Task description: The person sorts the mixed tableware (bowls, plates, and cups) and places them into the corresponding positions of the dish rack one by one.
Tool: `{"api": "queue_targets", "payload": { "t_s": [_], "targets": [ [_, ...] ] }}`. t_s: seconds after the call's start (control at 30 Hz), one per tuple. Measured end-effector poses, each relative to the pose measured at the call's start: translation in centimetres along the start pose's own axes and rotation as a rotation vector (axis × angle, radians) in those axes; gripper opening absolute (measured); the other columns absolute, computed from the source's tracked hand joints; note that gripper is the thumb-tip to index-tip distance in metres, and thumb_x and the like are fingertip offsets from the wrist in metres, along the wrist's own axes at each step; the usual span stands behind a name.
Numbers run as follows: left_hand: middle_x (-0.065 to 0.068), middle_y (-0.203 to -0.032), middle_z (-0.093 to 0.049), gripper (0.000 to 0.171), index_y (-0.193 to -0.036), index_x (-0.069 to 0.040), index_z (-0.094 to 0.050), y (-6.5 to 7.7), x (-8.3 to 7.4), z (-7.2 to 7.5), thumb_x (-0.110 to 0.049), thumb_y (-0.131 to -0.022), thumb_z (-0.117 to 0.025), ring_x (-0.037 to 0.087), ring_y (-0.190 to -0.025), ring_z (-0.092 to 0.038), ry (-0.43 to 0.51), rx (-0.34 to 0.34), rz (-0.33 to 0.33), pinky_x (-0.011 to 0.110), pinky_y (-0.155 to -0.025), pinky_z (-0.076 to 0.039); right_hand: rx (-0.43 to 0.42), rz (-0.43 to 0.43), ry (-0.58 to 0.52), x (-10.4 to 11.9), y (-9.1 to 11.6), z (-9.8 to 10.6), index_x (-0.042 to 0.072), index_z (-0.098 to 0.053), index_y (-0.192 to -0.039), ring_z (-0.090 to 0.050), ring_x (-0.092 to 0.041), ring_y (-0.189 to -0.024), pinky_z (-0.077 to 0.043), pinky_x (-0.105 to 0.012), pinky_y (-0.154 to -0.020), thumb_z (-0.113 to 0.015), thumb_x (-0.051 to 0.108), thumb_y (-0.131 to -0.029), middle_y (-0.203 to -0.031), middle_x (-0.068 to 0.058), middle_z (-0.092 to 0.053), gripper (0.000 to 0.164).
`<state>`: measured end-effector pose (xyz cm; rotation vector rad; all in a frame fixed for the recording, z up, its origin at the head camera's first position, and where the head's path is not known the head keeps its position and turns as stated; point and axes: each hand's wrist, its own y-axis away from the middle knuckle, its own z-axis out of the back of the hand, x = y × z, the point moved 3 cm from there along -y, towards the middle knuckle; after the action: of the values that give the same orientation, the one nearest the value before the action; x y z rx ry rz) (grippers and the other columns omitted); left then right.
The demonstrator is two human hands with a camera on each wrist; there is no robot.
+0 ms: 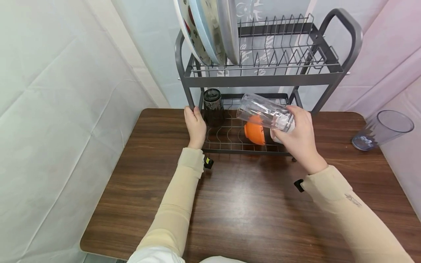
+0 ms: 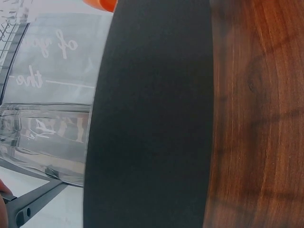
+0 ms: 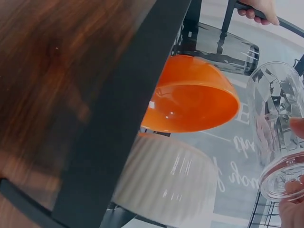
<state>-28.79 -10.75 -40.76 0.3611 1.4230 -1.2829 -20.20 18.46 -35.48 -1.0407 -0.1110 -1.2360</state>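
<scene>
My right hand [image 1: 300,133] grips a clear drinking glass [image 1: 258,109] near its thick base, and the glass lies tilted on its side in front of the rack's lower tier. With my left hand [image 1: 195,128] I hold the left post of the dark dish rack [image 1: 263,81]. Close to that hand, a dark tinted glass [image 1: 213,109] stands on the lower tier. An orange bowl [image 3: 194,99] rests there on its side, partly behind the clear glass in the head view. Beside it sits a white ribbed bowl [image 3: 166,178], mostly hidden by my right hand in the head view.
Several large plates [image 1: 210,33] stand upright at the left of the upper tier. A bluish clear glass [image 1: 381,129] is at the table's right edge. The rack stands at the back of the brown wooden table [image 1: 236,204], with pale curtain-like sheets around it.
</scene>
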Motion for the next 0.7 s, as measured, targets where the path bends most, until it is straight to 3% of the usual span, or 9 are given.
{"api": "queue_targets", "payload": {
  "t_s": [0.43, 0.7],
  "targets": [
    [0.007, -0.078, -0.033, 0.034, -0.089, 0.0, -0.039, 0.1, -0.3, 0.2, -0.032, -0.095, -0.029, 0.018, -0.069, -0.034, 0.008, 0.007, -0.004, 0.025, -0.063, -0.03, 0.13, -0.07, -0.003, 0.4, -3.0, -2.0, 0.004, -0.04, -0.127, -0.03, -0.028, -0.122, -0.025, -0.042, -0.1, -0.071, 0.016, -0.07, -0.13, -0.014, -0.043, 0.066],
    [0.01, -0.081, -0.035, 0.031, -0.09, 0.0, -0.039, 0.1, -0.3, 0.1, -0.029, -0.095, -0.03, 0.018, -0.071, -0.034, 0.021, 0.015, 0.014, 0.025, -0.064, -0.031, 0.216, -0.136, 0.017, 0.4, -4.8, -3.7, 0.006, -0.031, -0.133, -0.027, -0.026, -0.123, -0.03, -0.042, -0.098, -0.066, 0.022, -0.075, -0.133, -0.013, -0.037, 0.069]
  ]
}}
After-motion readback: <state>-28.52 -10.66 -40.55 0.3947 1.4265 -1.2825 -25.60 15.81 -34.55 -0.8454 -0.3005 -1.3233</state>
